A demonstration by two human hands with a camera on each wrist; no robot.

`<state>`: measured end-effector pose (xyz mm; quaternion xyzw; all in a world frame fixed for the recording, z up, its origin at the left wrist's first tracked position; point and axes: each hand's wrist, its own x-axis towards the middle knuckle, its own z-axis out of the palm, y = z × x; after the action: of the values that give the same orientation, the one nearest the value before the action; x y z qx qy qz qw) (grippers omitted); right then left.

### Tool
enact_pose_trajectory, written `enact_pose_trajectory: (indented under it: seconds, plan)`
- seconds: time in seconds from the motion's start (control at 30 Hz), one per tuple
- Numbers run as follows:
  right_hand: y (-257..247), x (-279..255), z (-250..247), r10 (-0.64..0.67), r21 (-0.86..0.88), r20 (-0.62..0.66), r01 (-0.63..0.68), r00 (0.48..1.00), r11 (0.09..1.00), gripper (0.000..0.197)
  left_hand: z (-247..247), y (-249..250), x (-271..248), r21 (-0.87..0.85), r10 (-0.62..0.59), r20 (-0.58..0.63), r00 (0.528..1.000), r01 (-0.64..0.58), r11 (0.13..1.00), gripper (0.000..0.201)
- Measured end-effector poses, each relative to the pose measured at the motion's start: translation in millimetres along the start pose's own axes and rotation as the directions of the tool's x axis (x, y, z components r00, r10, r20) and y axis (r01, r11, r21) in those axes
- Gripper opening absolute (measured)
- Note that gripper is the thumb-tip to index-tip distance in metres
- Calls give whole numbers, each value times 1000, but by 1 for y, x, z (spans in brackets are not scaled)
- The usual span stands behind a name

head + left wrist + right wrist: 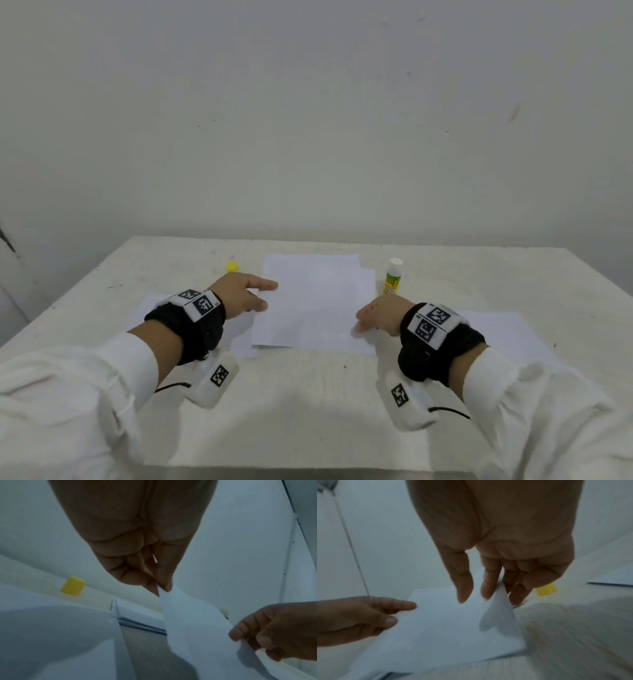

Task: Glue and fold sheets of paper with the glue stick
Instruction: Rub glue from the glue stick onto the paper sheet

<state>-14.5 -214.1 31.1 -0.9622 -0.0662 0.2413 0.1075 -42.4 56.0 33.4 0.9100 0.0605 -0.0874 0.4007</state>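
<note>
Both hands are pinching a sheet (pixel 313 308) lying left of the glue stick (pixel 392 277): left hand (pixel 239 298) its left edge, right hand (pixel 378 313) its right. Light and floppy, it is probably best held at opposite edges.

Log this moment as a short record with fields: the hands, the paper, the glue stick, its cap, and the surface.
left hand: pinches the left edge of the middle sheet
right hand: holds the right edge of that sheet
middle sheet: white, lifted off the stack at its edges
glue stick: upright, uncapped, right of the paper
yellow cap: on the table, left of the paper
other sheets: one at left, one at right, both flat
table: pale, scuffed
</note>
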Motion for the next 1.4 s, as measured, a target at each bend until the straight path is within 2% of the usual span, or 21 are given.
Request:
enact_pose_trajectory:
  seconds: [0.1, 0.2, 0.33, 0.47, 0.5, 0.57, 0.63, 0.67, 0.73, 0.8, 0.87, 0.93, 1.0, 1.1, 1.2, 1.27, 1.33, 1.4]
  plan:
    - [-15, 21, -9, -12, -7, -119, 11, 993, 1000, 41, -6, 5, 23, 37, -12, -71, 997, 14, 999, 42]
    - [-31, 53, -21, 41, -56, -137, -49, 990, 997, 13, -7, 14, 55, 170, -19, -63, 998, 30, 985, 49]
    - [-41, 88, -34, 94, -213, -149, -125, 984, 969, 30, -2, 24, 96, 430, -43, 10, 999, 35, 902, 64]
    - [-43, 135, -26, 195, -323, -41, -198, 980, 925, 22, 5, 20, 123, 628, -90, 64, 994, 30, 778, 63]
    - [-37, 164, -18, 212, -347, -29, -209, 977, 914, 21, 8, 18, 128, 666, -102, 78, 992, 24, 746, 61]
    - [-14, 240, 1, 289, -397, -16, -271, 957, 877, 33, 13, 15, 134, 736, -130, 109, 986, 8, 677, 57]
    - [-1, 288, 18, 308, -455, 19, -266, 951, 850, 33, 15, 12, 136, 786, -151, 123, 981, -3, 618, 55]
    - [-1, 295, 21, 304, -465, 43, -250, 952, 849, 33, 15, 11, 136, 802, -154, 118, 981, -2, 597, 55]
    - [-8, 280, 21, 283, -485, 39, -229, 958, 844, 38, 14, 8, 132, 814, -146, 90, 985, 12, 581, 55]
    - [-26, 217, 8, 228, -426, -38, -222, 973, 877, 35, 15, 6, 128, 818, -103, 50, 993, 19, 575, 58]
    - [-37, 145, -6, 136, -305, -74, -152, 988, 940, 22, 20, 16, 119, 815, -33, 46, 998, -18, 579, 61]
    - [-36, 93, -15, 67, -123, -67, -74, 995, 990, 31, 31, 37, 106, 810, 31, 110, 993, -108, 576, 59]
    - [-22, 52, -18, 44, -48, -16, -45, 999, 998, 35, 49, 64, 90, 784, 31, 249, 968, -220, 581, 48]
    - [25, 21, -17, 97, -37, 84, -94, 992, 995, 29, 83, 99, 64, 697, 51, 413, 909, -352, 624, 39]
    - [87, -9, -22, 217, -124, 37, -211, 975, 970, 37, 129, 130, 41, 581, 144, 514, 846, -466, 667, 38]
    - [134, -19, -23, 321, -152, -16, -320, 947, 935, 50, 161, 148, 32, 566, 181, 543, 820, -517, 642, 51]
    - [175, -28, -21, 386, -151, -17, -384, 922, 911, 66, 190, 162, 29, 591, 167, 560, 812, -532, 607, 65]
    - [204, -35, -16, 413, -164, 19, -404, 911, 900, 74, 213, 172, 29, 638, 136, 549, 825, -518, 570, 69]
